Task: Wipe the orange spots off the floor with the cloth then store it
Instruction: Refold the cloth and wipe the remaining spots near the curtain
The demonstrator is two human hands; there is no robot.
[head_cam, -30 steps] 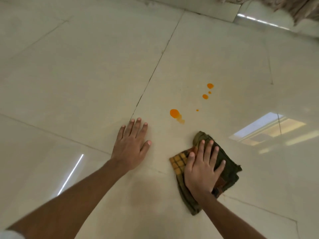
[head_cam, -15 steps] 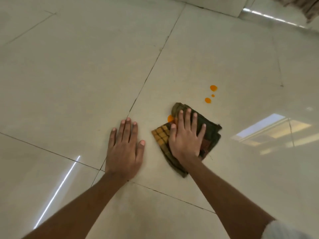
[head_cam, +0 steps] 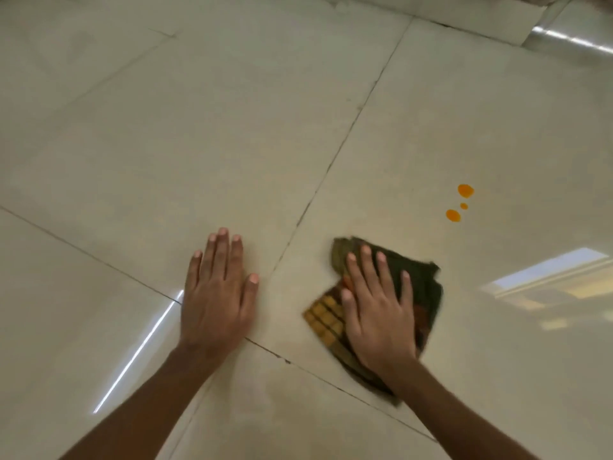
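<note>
A folded checked cloth [head_cam: 423, 280], dark green with an orange patch, lies on the pale tiled floor [head_cam: 232, 127]. My right hand [head_cam: 378, 307] presses flat on top of it, fingers spread. My left hand [head_cam: 217, 293] rests flat on the bare floor to the left of the cloth, holding nothing. Three orange spots remain beyond the cloth to the right: a larger one [head_cam: 465, 190], a tiny one [head_cam: 464, 206] and a medium one [head_cam: 452, 215]. No orange shows on the floor right around the cloth.
Tile joints run diagonally between my hands. A bright window reflection [head_cam: 544, 277] lies on the floor at the right. A low wall edge [head_cam: 481, 24] crosses the far top right.
My right hand pushed the cloth forward over the large near orange spot, then drew it back; that spot no longer shows. The left hand stayed planted.
</note>
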